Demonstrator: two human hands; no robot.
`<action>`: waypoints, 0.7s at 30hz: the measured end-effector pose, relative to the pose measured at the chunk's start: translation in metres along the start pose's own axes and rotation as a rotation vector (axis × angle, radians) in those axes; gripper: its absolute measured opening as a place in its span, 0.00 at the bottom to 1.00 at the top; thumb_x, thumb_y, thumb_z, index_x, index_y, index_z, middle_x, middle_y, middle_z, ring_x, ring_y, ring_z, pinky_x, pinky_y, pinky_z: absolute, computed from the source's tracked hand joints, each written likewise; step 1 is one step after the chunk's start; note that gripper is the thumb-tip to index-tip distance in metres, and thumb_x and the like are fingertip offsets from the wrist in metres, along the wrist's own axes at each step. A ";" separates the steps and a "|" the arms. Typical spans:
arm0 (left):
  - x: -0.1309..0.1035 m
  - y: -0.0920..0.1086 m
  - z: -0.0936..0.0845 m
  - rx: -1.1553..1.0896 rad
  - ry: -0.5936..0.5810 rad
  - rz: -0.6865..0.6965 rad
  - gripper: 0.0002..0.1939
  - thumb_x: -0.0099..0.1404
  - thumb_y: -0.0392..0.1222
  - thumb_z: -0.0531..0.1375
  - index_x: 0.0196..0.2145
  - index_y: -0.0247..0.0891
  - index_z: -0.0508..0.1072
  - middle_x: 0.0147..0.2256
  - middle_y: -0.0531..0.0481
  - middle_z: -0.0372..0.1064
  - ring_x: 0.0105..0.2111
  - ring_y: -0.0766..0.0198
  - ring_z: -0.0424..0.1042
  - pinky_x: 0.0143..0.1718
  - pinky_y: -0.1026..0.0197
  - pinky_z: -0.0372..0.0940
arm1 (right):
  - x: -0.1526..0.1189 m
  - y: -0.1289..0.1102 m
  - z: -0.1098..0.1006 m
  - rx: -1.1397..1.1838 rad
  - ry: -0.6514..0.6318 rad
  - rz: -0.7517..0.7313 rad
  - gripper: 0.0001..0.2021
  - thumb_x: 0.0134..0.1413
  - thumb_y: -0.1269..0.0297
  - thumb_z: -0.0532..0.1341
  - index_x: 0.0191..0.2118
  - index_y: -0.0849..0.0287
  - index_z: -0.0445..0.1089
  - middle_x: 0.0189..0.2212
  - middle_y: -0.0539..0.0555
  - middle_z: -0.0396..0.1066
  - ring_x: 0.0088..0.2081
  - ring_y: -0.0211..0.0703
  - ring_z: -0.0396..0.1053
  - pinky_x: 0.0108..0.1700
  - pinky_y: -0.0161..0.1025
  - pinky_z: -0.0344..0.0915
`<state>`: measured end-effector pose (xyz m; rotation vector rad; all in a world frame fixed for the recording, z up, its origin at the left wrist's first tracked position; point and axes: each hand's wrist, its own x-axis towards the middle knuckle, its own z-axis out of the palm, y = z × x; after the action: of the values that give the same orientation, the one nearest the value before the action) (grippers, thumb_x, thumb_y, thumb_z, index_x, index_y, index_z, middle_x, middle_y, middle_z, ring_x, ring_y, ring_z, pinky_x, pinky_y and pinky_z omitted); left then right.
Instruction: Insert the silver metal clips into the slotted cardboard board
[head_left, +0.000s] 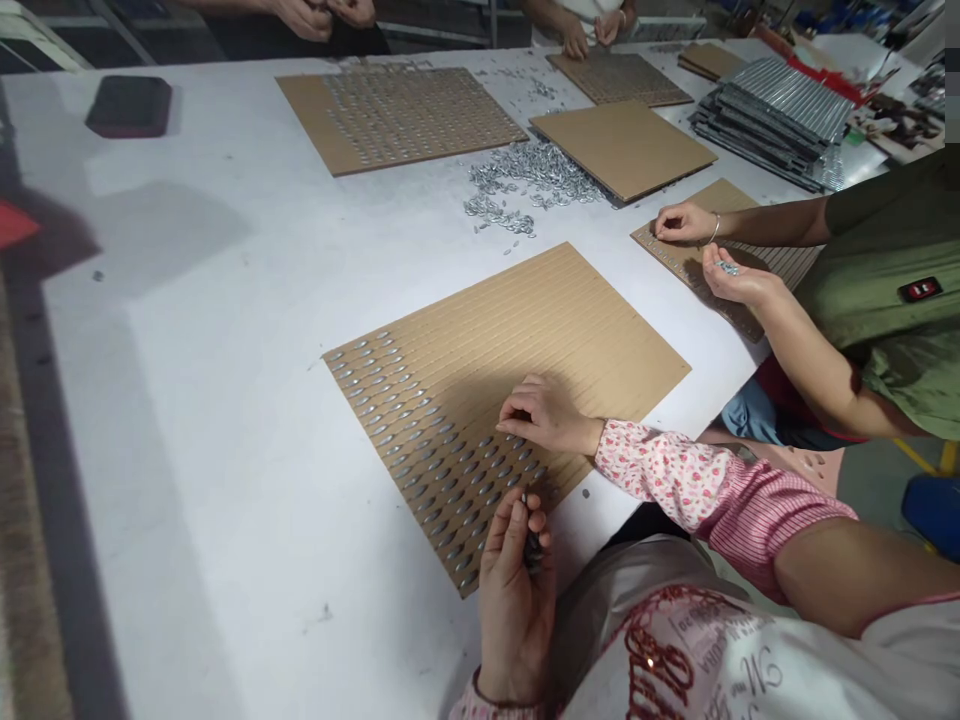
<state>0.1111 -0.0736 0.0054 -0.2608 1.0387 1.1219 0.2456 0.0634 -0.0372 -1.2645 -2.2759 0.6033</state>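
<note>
A brown grooved cardboard sheet (540,320) lies on the white table. Small pointed silver-grey metal pieces (405,413) sit in rows along its left and near side, while the far grooves show bare. My right hand (544,415) is over the sheet at the edge of these rows, thumb and fingertips pinched together close to the surface; whatever is between them is too small to make out. Palm up at the sheet's near corner, my left hand (517,580) is closed around several small metal pieces (532,548), one showing at the thumb tip.
A loose pile of metal pieces (532,180) lies beyond the sheet, beside a plain board (626,150) and a filled board (427,115). A co-worker's hands (686,222) work over another board at right. Stacked ridged sheets (780,115) and a dark box (130,106) stand farther off.
</note>
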 end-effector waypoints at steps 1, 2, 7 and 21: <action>0.001 0.000 0.000 -0.007 0.006 0.002 0.15 0.47 0.33 0.71 0.35 0.33 0.77 0.32 0.49 0.71 0.25 0.74 0.66 0.23 0.74 0.64 | -0.001 -0.001 0.001 -0.015 0.009 0.004 0.14 0.59 0.55 0.57 0.30 0.61 0.70 0.27 0.52 0.71 0.32 0.38 0.61 0.42 0.39 0.54; 0.001 -0.001 0.000 -0.014 0.009 0.003 0.14 0.47 0.34 0.71 0.34 0.33 0.77 0.31 0.50 0.70 0.24 0.74 0.66 0.23 0.74 0.63 | -0.002 -0.002 0.002 -0.033 0.022 0.008 0.15 0.60 0.55 0.57 0.30 0.61 0.70 0.27 0.52 0.70 0.32 0.39 0.61 0.42 0.39 0.53; 0.004 -0.002 0.000 -0.028 -0.009 0.009 0.12 0.48 0.34 0.71 0.32 0.33 0.76 0.30 0.51 0.70 0.24 0.74 0.66 0.23 0.74 0.64 | -0.004 -0.002 0.008 -0.136 0.086 0.013 0.14 0.58 0.57 0.58 0.27 0.61 0.66 0.26 0.52 0.67 0.33 0.41 0.59 0.42 0.39 0.53; 0.007 0.003 0.012 -0.087 -0.058 0.021 0.04 0.62 0.32 0.60 0.33 0.32 0.75 0.26 0.53 0.68 0.21 0.75 0.65 0.20 0.75 0.62 | -0.022 -0.037 -0.039 0.767 -0.433 0.038 0.10 0.54 0.61 0.62 0.35 0.63 0.70 0.30 0.51 0.70 0.33 0.33 0.67 0.37 0.32 0.62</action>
<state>0.1157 -0.0606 0.0074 -0.2863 0.9445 1.1885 0.2542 0.0322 0.0107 -0.8351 -1.9747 1.6928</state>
